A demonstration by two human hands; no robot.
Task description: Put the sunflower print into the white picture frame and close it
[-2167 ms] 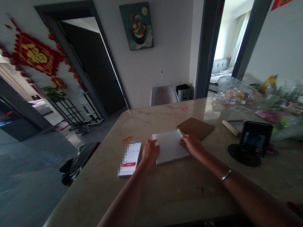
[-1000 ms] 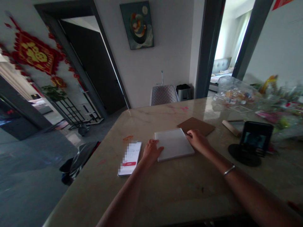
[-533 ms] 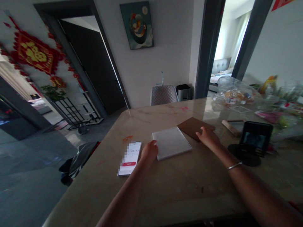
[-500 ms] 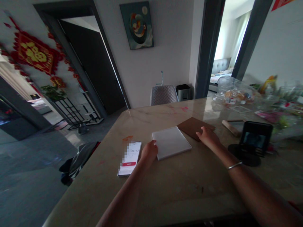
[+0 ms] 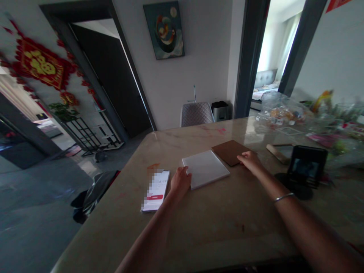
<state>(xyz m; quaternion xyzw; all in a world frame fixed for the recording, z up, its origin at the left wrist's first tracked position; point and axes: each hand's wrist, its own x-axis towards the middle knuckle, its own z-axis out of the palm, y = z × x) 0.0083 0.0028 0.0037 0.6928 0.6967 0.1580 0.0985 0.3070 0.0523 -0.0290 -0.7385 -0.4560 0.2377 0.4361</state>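
A flat white square pad [image 5: 206,168] lies on the marble-patterned table [image 5: 210,227]. My left hand [image 5: 181,180] is at its left edge, fingers bent with the tips on the pad's edge. Behind and to the right of the pad is a flat brown sheet [image 5: 231,152]. The fingers of my right hand [image 5: 250,160] are closed on the sheet's right corner. A phone [image 5: 156,193] with a lit screen lies left of my left hand.
A black stand with a small screen [image 5: 307,167] is on the right, near a beige-edged case [image 5: 277,153]. Clear plastic bags [image 5: 284,112] fill the far right. A grey chair [image 5: 197,114] is behind the table.
The brown sheet has turned slightly, and my right hand has moved a little with it. The white pad has shifted slightly away from me; my left hand stays at its edge.
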